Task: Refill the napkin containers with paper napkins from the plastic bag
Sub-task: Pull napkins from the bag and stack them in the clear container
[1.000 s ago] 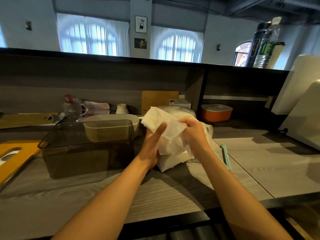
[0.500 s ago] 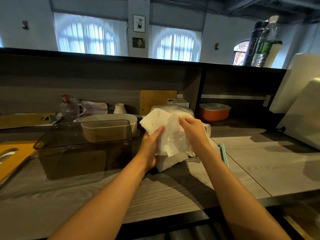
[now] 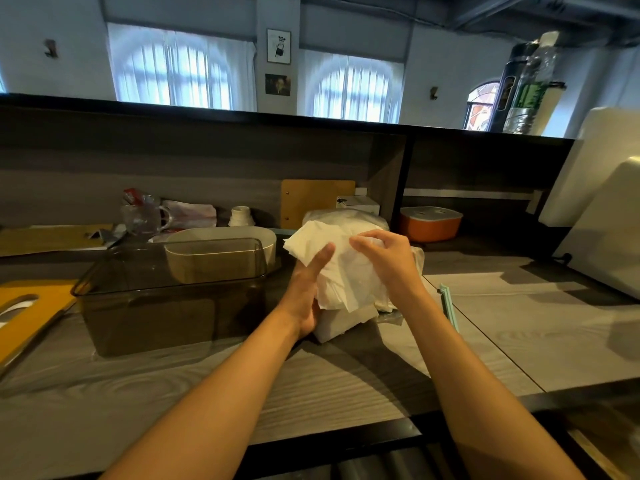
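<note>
Both hands hold a soft bunch of white paper napkins (image 3: 341, 271) above the grey wooden counter (image 3: 242, 382). The left hand (image 3: 306, 289) lies flat against the bunch with straight fingers. The right hand (image 3: 388, 259) curls its fingers over the top and grips it. The clear plastic bag (image 3: 346, 220) sits just behind, at 12 o'clock. The smoky see-through plastic napkin box (image 3: 166, 299) stands at 9 o'clock. No writing can be read; the green bottle label (image 3: 528, 95) is too blurry.
</note>
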Action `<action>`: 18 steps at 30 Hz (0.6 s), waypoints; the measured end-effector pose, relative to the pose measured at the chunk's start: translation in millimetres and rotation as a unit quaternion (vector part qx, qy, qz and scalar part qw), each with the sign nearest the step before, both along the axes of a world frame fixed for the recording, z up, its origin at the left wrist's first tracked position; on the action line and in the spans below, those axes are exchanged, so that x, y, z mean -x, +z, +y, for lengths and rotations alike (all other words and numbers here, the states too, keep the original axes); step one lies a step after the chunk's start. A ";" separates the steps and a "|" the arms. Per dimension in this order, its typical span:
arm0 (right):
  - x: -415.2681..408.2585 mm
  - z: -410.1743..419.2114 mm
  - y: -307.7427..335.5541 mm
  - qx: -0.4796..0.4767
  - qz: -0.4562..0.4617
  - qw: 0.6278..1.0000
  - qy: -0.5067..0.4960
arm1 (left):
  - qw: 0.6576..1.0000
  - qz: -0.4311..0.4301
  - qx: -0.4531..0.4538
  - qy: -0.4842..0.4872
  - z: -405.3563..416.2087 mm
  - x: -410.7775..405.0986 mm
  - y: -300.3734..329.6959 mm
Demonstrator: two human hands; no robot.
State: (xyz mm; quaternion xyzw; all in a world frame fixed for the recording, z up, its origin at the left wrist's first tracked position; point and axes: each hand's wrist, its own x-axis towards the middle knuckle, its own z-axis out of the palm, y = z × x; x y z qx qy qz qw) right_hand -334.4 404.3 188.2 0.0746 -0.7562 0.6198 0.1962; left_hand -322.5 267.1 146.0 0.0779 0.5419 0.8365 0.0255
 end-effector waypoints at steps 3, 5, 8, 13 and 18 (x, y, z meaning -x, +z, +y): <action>0.8 -1.6 -2.0 -0.043 -0.011 0.999 0.020 | 0.997 -0.017 0.023 0.066 5.4 4.0 -2.0; 1.7 2.2 -0.7 -0.046 -0.038 0.997 0.044 | 0.994 -0.047 -0.017 0.102 2.1 8.9 -1.9; 5.0 15.1 1.5 -0.046 -0.089 0.994 0.052 | 0.987 -0.062 -0.080 0.125 -8.1 16.1 -0.9; 9.2 33.8 1.3 0.124 -0.070 0.989 -0.048 | 0.983 -0.075 -0.115 0.124 -13.6 17.2 -1.3; 7.5 29.3 7.5 0.091 0.038 0.995 -0.019 | 0.981 -0.072 -0.127 0.129 -13.0 16.8 -1.0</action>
